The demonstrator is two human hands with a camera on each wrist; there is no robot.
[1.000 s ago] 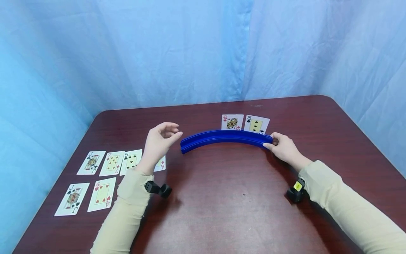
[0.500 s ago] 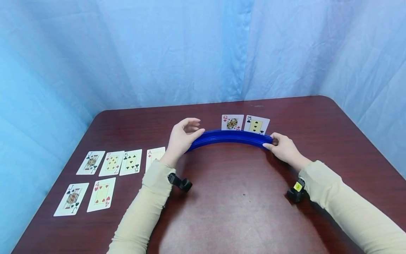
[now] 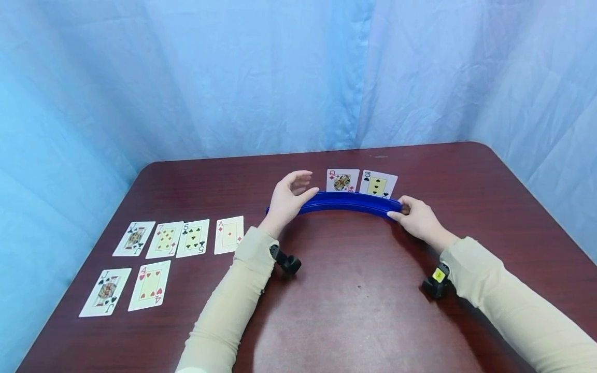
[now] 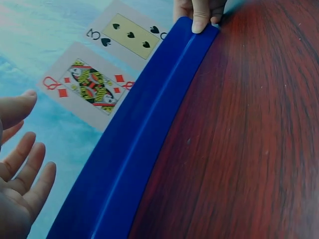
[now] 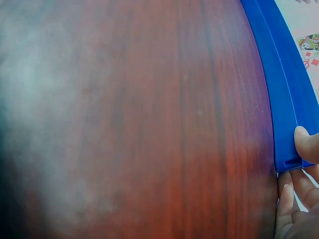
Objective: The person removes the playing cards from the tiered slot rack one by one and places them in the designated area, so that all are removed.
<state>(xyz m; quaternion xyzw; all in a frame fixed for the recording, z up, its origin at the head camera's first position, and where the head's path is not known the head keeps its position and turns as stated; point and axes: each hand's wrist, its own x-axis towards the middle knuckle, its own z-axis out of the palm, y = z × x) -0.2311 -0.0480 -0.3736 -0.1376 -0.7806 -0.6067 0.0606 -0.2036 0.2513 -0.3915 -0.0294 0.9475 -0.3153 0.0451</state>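
A curved blue playing card holder (image 3: 345, 201) lies across the table. The queen of diamonds (image 3: 342, 181) and the three of spades (image 3: 378, 184) stand upright in it, faces toward me. My right hand (image 3: 418, 216) grips the holder's right end, thumb on the front and fingers behind. Over the holder's left part is my left hand (image 3: 288, 201), hiding some of it in the head view. In the left wrist view its fingers (image 4: 36, 162) are spread apart, with nothing between them, beside the queen.
At the left lie the jack of clubs (image 3: 134, 239), seven of diamonds (image 3: 164, 240), five of clubs (image 3: 193, 238), ace of diamonds (image 3: 229, 234), jack of spades (image 3: 105, 292) and four of hearts (image 3: 150, 285), face up. Light blue curtains (image 3: 261, 77) surround the dark red table (image 3: 354, 311).
My left hand has moved right, from beside the holder's left end to over its left part. The ace of diamonds has come into fuller view. My right hand keeps its grip in place.
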